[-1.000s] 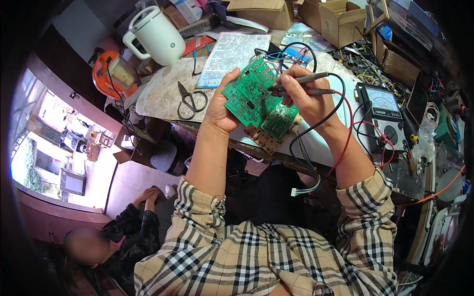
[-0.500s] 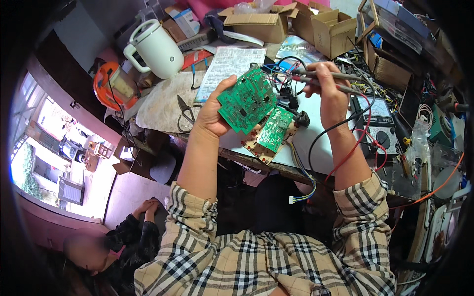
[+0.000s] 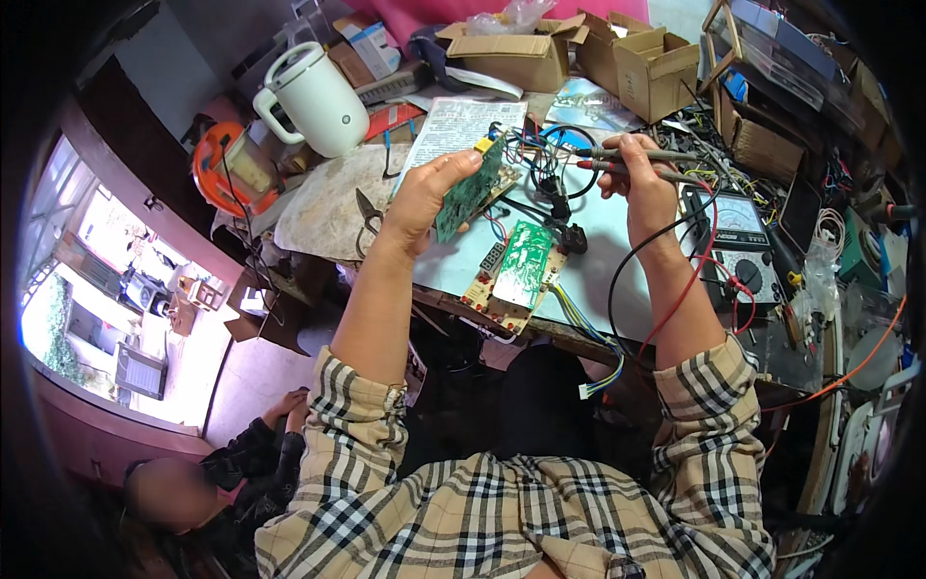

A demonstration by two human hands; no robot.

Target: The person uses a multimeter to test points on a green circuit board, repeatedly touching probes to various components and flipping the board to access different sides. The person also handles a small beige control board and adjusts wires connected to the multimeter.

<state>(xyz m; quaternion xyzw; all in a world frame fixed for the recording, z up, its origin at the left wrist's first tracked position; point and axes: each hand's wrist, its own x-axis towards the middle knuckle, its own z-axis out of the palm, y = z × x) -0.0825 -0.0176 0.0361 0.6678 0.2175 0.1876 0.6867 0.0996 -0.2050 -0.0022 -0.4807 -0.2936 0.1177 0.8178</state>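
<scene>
1. Left hand (image 3: 424,198): raised above the bench, fingers clamped on a green printed circuit board (image 3: 470,186), which is held tilted on edge with its face turned toward the right hand.
2. Right hand (image 3: 641,183): closed around two slim meter probes with grey handles (image 3: 632,160), both pointing left toward the held board; their tips stand near it, but contact cannot be judged.
3. Red and black test leads (image 3: 675,289): run from the probes, loop down past the right forearm, and go on to the analogue multimeter with a white dial (image 3: 738,227) lying on the bench to the right.
4. Second green circuit board on a tan carrier with a small digit display (image 3: 516,270): lies flat on the pale blue work mat (image 3: 598,280), below the held board, with a ribbon of coloured wires hanging over the bench edge.
5. Surroundings: white electric kettle (image 3: 313,96), scissors (image 3: 371,217), cardboard boxes (image 3: 516,58).
6. Risks, as judged: two probes pinched in one hand may touch each other or bridge neighbouring solder points, giving a false reading; the board, gripped by one edge only, may slip; the slack leads may snag the board lying below.
</scene>
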